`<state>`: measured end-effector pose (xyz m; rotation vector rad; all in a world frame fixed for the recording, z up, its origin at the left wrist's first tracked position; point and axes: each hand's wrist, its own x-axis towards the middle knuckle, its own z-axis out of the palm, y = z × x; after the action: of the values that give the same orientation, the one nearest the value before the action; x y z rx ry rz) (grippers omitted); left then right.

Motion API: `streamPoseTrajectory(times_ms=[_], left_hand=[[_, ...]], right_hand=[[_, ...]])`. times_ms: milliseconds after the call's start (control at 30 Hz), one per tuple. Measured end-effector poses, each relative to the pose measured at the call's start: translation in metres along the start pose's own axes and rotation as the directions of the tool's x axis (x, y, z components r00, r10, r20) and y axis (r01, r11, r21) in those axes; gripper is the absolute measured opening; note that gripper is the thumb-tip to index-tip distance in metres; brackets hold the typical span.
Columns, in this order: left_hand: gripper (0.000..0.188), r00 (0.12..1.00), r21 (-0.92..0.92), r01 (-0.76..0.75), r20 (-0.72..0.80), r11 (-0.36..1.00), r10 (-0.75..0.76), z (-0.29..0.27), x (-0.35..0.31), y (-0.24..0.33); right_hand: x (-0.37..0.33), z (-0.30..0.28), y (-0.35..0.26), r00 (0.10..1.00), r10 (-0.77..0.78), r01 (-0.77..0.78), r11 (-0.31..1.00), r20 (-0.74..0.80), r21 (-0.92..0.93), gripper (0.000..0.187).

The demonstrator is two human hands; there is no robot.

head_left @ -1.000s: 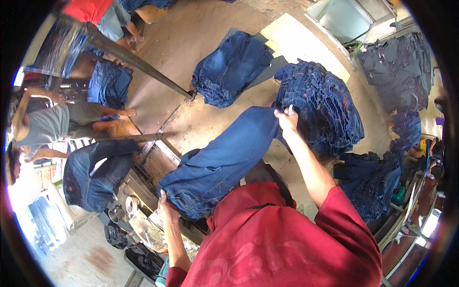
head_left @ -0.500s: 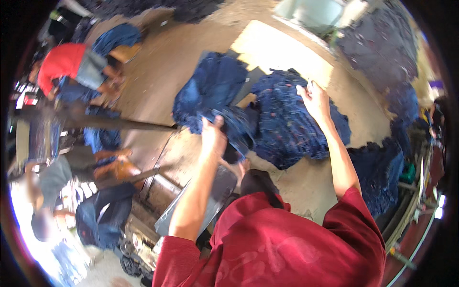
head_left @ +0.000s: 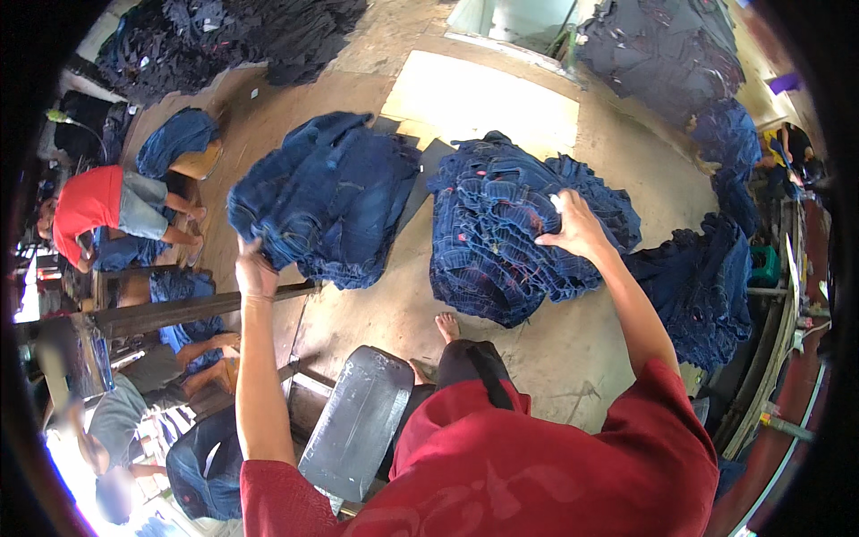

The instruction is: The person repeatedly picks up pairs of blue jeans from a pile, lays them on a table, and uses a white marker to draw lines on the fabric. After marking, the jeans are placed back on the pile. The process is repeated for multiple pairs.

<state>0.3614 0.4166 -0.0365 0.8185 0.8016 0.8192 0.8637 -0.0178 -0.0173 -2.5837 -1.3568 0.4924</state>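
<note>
At the lower left edge of a loose pile of blue denim garments [head_left: 335,201], my left hand [head_left: 257,271] is closed on a denim garment [head_left: 268,219]. Its fingertips are partly hidden by the folds. Over the neighbouring stack of denim pieces [head_left: 497,237], with layered edges and bits of red and pale thread, hovers my right hand [head_left: 574,228]. Thumb and forefinger are spread apart there. A small pale patch shows at the fingertips, too small to make out. I cannot tell whether this hand touches the stack.
A black padded stool [head_left: 358,421] stands by my left leg. Wooden beams [head_left: 206,309] run along the left, beyond which people sit, one in a red shirt [head_left: 87,210]. Dark cloth heaps [head_left: 658,58] lie at the back; more denim [head_left: 698,295] lies right. Bright sunlight [head_left: 483,103] falls on the floor.
My left hand has swung left with the denim, which now lies spread apart from the right stack. My right hand has come down toward that stack, its fingers opening. The view has shifted.
</note>
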Motion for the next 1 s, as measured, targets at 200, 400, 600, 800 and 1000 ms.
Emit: streamPoseTrajectory(times_ms=[200, 400, 600, 800, 1000], left_hand=[[0.062, 0.838, 0.299, 0.385, -0.509, 0.873, -0.196, -0.109, -0.067, -0.080], [0.036, 0.953, 0.640, 0.271, -0.284, 0.719, -0.106, -0.014, -0.122, -0.061], [0.042, 0.857, 0.441, -0.171, 0.508, 0.881, -0.088, 0.162, -0.153, -0.021], [0.068, 0.902, -0.425, 0.238, 0.429, 0.874, -0.037, 0.170, -0.134, -0.056], [0.043, 0.939, -0.669, 0.200, -0.079, 0.716, -0.336, 0.034, -0.203, -0.131]], right_hand=[[0.021, 0.020, 0.049, 0.938, 0.224, -0.218, 0.975, -0.266, 0.051, 0.046], [0.083, -0.078, 0.019, 0.674, 0.280, -0.062, 0.944, -0.684, 0.325, 0.047], [0.043, -0.116, -0.199, 0.479, -0.239, 0.505, 0.862, -0.845, 0.043, 0.037], [-0.062, 0.034, -0.310, 0.673, -0.477, 0.617, 0.783, -0.564, 0.074, 0.054], [-0.174, 0.182, -0.281, 0.924, -0.311, 0.382, 0.797, -0.224, 0.469, 0.064]])
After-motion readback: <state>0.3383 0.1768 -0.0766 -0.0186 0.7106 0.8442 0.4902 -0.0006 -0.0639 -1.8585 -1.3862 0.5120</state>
